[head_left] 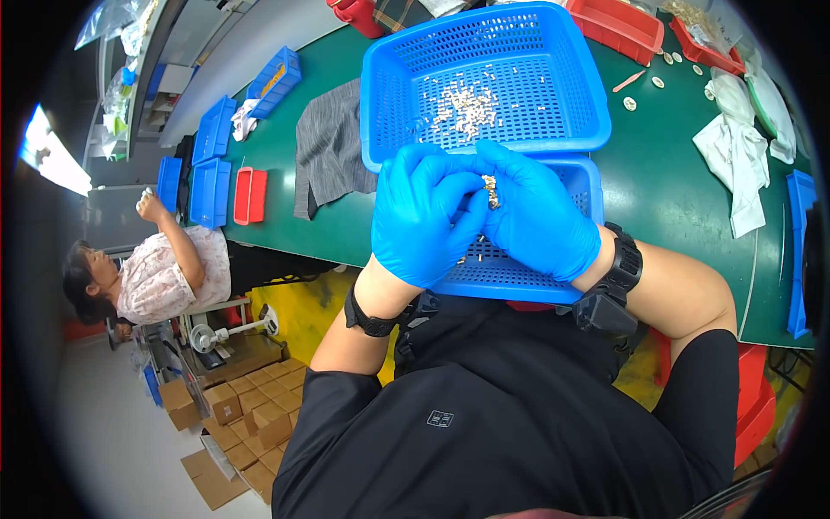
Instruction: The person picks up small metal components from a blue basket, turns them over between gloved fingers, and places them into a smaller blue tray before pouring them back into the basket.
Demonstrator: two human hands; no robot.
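Over the near blue basket, my two blue-gloved hands meet. My right hand is closed around a little cluster of small, shiny gold-and-silver metal parts. Curled and pinched together, the fingers of my left hand press up against that cluster; whatever they grip is hidden. A few similar pieces show in the near basket below my hands. Just beyond, a larger blue perforated basket overlaps the near one and has a scattered pile of small metal pieces on its bottom.
A grey cloth lies left of the baskets on the green table. Red trays, small round pieces and a white cloth are at the right. Another person sits at the left, near blue bins and a red bin.
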